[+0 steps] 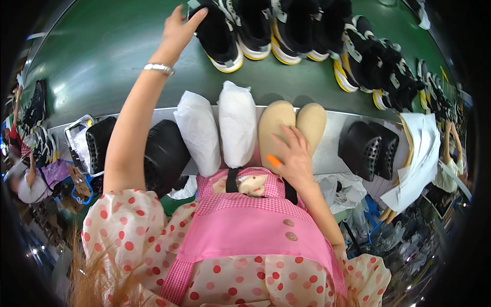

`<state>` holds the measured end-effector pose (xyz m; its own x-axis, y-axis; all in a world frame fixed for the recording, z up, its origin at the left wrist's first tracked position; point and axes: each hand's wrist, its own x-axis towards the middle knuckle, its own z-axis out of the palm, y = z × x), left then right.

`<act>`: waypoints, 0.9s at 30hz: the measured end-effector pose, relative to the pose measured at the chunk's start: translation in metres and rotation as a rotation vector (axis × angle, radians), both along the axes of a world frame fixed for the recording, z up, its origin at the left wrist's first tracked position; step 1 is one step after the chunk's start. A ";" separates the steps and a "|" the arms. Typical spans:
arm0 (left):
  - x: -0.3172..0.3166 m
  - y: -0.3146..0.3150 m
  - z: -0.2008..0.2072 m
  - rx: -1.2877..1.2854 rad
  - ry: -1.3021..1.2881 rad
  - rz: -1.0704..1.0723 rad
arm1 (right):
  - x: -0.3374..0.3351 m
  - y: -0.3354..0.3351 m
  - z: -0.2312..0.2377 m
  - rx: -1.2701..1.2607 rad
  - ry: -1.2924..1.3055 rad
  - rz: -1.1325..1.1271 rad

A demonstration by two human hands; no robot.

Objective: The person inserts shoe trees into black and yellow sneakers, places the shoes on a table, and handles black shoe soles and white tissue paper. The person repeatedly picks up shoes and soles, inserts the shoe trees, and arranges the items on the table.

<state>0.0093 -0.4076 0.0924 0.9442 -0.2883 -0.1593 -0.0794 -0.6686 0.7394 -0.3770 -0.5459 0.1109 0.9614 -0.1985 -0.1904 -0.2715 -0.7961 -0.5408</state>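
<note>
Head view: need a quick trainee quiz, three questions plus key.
1. Which things is the right hand spread over?
2. True or false: the left hand is closer to the white-wrapped pieces than to a black shoe.
3. How many white-wrapped pieces lie side by side? A: one; B: two; C: four.

Key:
1. The two tan forms.
2. False; it is right by a black shoe.
3. B.
</note>
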 end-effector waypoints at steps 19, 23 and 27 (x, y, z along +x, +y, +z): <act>-0.260 0.061 0.007 0.445 -0.356 -0.761 | -0.103 -0.016 -0.025 0.073 -0.025 -0.406; -0.281 -0.001 0.027 0.258 -0.388 -0.870 | -0.119 -0.003 -0.056 0.271 -0.087 -0.468; -0.303 -0.054 0.027 0.255 -0.535 -1.158 | -0.109 0.008 -0.062 0.290 -0.075 -0.428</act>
<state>-0.2941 -0.4621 0.1195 0.1319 -0.9912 -0.0137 -0.9451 -0.1299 0.3000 -0.4858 -0.5380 0.0488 0.8189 -0.5262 -0.2291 -0.4916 -0.4373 -0.7531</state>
